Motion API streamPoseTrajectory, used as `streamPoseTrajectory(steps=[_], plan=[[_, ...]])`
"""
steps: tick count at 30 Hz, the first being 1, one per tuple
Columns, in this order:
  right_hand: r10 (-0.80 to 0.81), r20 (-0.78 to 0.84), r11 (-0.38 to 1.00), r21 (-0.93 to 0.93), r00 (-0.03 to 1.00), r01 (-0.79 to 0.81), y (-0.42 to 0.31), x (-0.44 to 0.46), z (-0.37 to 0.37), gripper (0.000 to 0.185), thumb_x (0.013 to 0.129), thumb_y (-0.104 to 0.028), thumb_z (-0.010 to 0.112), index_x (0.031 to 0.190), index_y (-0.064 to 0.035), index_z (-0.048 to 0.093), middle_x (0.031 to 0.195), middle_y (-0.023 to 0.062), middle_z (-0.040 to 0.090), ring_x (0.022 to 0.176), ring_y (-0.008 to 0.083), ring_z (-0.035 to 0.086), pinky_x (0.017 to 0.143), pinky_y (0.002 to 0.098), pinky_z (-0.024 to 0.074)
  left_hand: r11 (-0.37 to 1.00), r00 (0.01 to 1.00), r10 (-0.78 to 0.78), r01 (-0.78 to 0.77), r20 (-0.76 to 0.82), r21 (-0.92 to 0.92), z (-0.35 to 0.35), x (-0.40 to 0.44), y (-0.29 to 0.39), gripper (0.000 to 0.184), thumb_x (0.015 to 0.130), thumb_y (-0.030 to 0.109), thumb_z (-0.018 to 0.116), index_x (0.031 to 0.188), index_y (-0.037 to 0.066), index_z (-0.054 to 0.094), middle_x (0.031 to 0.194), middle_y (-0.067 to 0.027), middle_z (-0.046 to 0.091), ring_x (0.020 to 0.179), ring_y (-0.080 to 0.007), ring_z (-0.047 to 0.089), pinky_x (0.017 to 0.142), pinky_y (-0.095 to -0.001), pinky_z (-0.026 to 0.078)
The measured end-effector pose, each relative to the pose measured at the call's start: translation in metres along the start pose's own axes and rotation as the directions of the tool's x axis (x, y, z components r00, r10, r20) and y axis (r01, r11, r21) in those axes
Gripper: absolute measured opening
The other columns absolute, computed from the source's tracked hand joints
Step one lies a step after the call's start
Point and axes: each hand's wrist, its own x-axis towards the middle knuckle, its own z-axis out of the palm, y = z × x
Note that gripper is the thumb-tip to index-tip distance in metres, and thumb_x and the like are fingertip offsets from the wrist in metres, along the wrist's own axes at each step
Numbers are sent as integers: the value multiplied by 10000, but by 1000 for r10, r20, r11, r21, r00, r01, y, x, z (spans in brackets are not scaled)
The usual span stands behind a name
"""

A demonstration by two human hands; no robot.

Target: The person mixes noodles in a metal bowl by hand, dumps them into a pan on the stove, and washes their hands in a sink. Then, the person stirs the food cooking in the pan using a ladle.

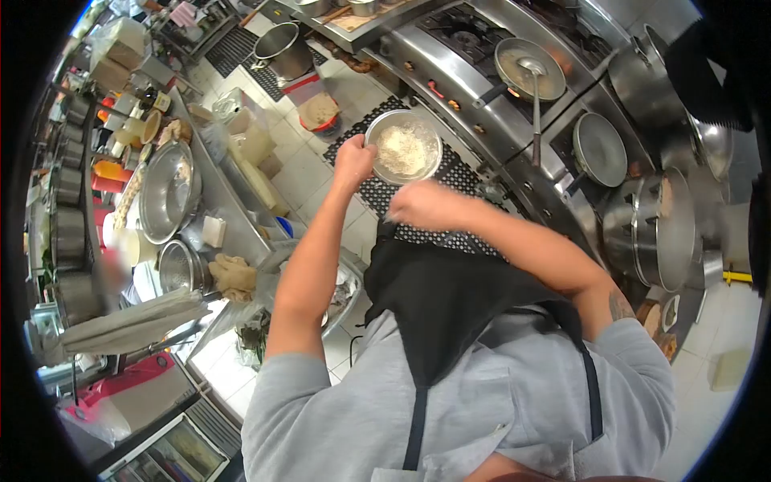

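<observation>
My left hand (354, 163) is closed on the left rim of a round metal bowl (438, 161), holding it out in front of my body. A pale, crumbly powder that looks like flour (403, 150) lies inside the bowl. My right hand (424, 206) is just below the bowl's near edge, palm side turned away and smeared by motion. Its fingers look curled, but whether anything is between them cannot be made out. Below both hands hangs my black apron (450, 297).
On the right is a stove with a frying pan (514, 60) holding a ladle (536, 112), a second pan (600, 149) and large pots (666, 229). A metal counter (221, 169) at left carries a wide bowl (169, 193) and a colander (178, 267). A tall pot (279, 52) stands ahead.
</observation>
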Motion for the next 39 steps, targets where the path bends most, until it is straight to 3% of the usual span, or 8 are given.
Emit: streamPoseTrajectory(steps=[3,7,12,18,20,23,29,39], plan=[[-184,-118,976,-143,976,167,-25,27,26,174,796,-152,628,906,-17,626,885,182,650,919,359,624,818,456,504,1000,1000,12,-13,13,16,-37,-6,9,186,781,118,555,875,-13,647,674,-101,626,509,-184,580,495,-340,482],[-54,-406,911,-394,912,-122,5,44,-12,123,790,-120,581,874,-32,605,898,137,622,926,322,605,802,432,513,998,998,-48,47,44,35,-57,-32,27,203,768,120,557,875,-30,642,694,-104,625,515,-174,579,481,-336,481],[-62,-209,870,-490,976,-50,27,49,-15,119,793,-125,585,836,-35,650,891,131,634,931,314,609,817,439,506,999,995,-39,39,96,-1,-40,-45,20,201,763,102,552,899,-20,635,667,-56,576,472,-134,507,417,-297,425],[176,-43,980,-87,983,-179,-10,50,-4,152,790,-115,597,866,-7,673,909,201,663,895,368,631,829,443,502,999,999,-41,42,34,-30,-48,-37,1,189,771,110,545,860,-32,631,655,-103,608,478,-180,568,441,-330,461],[-222,-66,975,-30,973,220,-26,47,31,215,767,-100,653,950,13,645,879,210,663,877,382,636,838,461,495,997,997,-58,60,44,-41,-55,-35,3,199,784,101,540,908,-27,628,687,-75,598,486,-149,527,438,-304,438],[-304,-160,924,-288,939,250,-33,61,32,261,770,-182,677,975,-29,626,1028,168,614,1058,331,563,919,430,471,998,997,-50,52,63,-35,-67,-28,4,185,789,92,537,906,-24,621,682,-58,580,482,-133,501,428,-290,416],[-124,-78,862,-502,989,68,36,54,-13,534,774,-256,677,1267,-107,538,1227,234,480,1143,432,522,923,492,474,986,992,-60,76,112,-147,-47,-40,21,86,752,63,548,791,3,595,624,-48,543,437,-129,467,385,-278,372],[226,-132,901,-348,965,-259,81,21,-4,276,874,-244,516,1027,-15,538,1018,245,587,879,392,654,771,487,527,966,989,-133,144,63,-214,40,-51,15,112,749,57,541,782,-23,612,602,-76,577,425,-153,517,391,-313,419]])
